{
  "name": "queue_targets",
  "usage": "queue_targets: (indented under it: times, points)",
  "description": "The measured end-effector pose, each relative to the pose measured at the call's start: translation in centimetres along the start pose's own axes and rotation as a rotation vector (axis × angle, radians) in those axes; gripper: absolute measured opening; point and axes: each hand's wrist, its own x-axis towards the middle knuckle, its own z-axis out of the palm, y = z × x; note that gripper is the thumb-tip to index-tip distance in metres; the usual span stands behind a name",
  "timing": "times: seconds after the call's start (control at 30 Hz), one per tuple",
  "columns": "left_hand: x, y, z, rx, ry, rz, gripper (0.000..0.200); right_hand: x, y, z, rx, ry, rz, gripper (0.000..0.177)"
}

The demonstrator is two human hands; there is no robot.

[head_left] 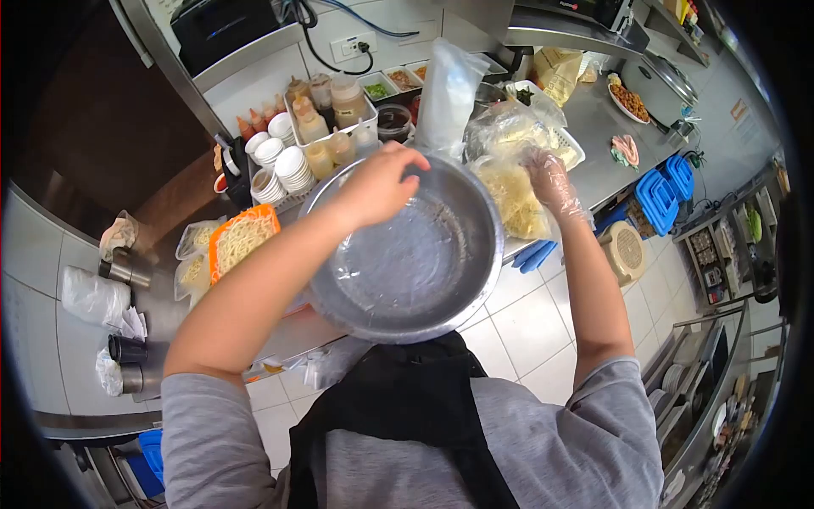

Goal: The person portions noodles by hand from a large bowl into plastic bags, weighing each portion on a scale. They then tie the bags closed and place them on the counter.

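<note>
Two hands noted. Left hand [383,185], half open and apparently empty, is over the metal bowl [398,254]; right hand [555,184] (gloved, presumably for hygiene) is at the noodle bag [514,204] beside it, grip indeterminable. Bowl sits near the apron [381,390], likely for easy reach.

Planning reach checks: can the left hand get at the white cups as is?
Probably yes: the left hand looks empty near the bowl, and nothing seems to cover the cups, left of it.
</note>
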Motion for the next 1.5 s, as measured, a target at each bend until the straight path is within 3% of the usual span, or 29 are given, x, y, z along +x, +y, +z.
queue_targets:
  times: [0.1,0.17,0.2,0.27,0.3,0.43,0.53,0.6,0.7,0.77,0.83,0.87,0.93,0.97,1.03,1.07,1.1,1.17,1.23,1.27,1.4,1.5]
  points:
    - [5.4,0.6,5.5,-0.05,-0.088,-0.04,0.028,-1.0,-1.7,-1.7,0.101,0.002,-0.066,0.019]
    - [8.9,1.0,10.5,-0.185,0.064,-0.114,0.03,-2.1,0.0,-0.3,-0.098,0.158,-0.318,0.015]
    - [10.2,0.7,12.8,-0.186,0.072,-0.112,0.03,-2.9,-2.4,-2.3,0.105,0.025,-0.213,0.015]
    - [12.6,0.5,15.9,-0.168,-0.087,-0.147,0.027,-4.1,-2.6,-1.7,0.303,0.075,-0.231,0.012]
    - [13.1,0.8,15.8,-0.171,-0.085,-0.143,0.027,-4.6,-2.6,-1.4,0.372,0.07,-0.199,0.013]
    - [15.3,0.4,12.8,0.034,-0.451,0.016,0.027,-7.0,-4.1,-1.5,0.291,0.102,-0.241,0.027]
    - [15.7,1.9,12.2,-0.202,-0.441,-0.116,0.031,-7.5,-4.3,-1.0,0.259,0.102,-0.254,0.029]
    - [15.6,4.0,12.3,-0.468,-0.558,-0.458,0.039,-7.5,-4.0,-0.8,0.204,0.011,-0.209,0.029]
    - [14.9,6.9,12.1,-0.506,-0.656,-0.429,0.048,-7.1,-4.2,-1.5,0.252,0.073,-0.251,0.029]
    - [15.6,5.8,12.9,-0.48,-0.685,-0.433,0.043,-7.0,-4.1,-2.3,0.267,0.086,-0.274,0.028]
    - [15.4,5.8,12.6,-0.35,-0.455,-0.325,0.031,-7.1,-3.6,-2.0,0.197,0.187,-0.324,0.028]
    - [15.2,6.0,12.2,-0.346,-0.463,-0.321,0.031,-7.0,-3.4,-1.9,0.197,0.192,-0.316,0.028]
    - [14.6,7.2,11.0,-0.097,-0.029,-0.072,0.018,-6.7,-3.2,-1.6,0.226,0.211,-0.296,0.021]
    - [14.3,8.4,10.5,-0.095,-0.033,-0.07,0.018,-6.6,-3.2,-1.6,0.226,0.214,-0.292,0.021]
    - [13.8,10.7,9.9,-0.338,0.003,0.15,0.012,-6.7,-3.3,-1.4,0.211,0.225,-0.258,0.017]
    - [13.7,11.1,9.9,-0.281,-0.153,0.256,0.013,-7.0,-2.8,-0.6,0.212,0.223,-0.257,0.017]
    - [13.7,11.1,10.3,-0.282,-0.151,0.254,0.013,-7.2,-2.0,0.7,0.276,0.19,-0.197,0.019]
    - [13.9,10.7,11.2,-0.183,-0.386,0.263,0.014,-7.7,-1.9,1.0,0.341,0.154,-0.143,0.021]
    - [14.4,9.8,11.1,-0.173,-0.458,0.271,0.018,-8.1,-3.3,-1.5,0.102,-0.074,-0.039,0.016]
    - [14.4,9.5,11.0,-0.048,-0.488,0.287,0.02,-8.1,-3.3,-1.8,0.102,-0.077,-0.037,0.016]
    - [13.9,8.7,10.2,0.376,-0.624,0.26,0.025,-8.0,-2.9,-2.5,0.212,0.101,-0.147,0.014]
    - [14.0,9.2,8.7,0.529,-0.582,0.3,0.028,-7.2,-1.7,-2.9,0.254,0.229,-0.209,0.016]
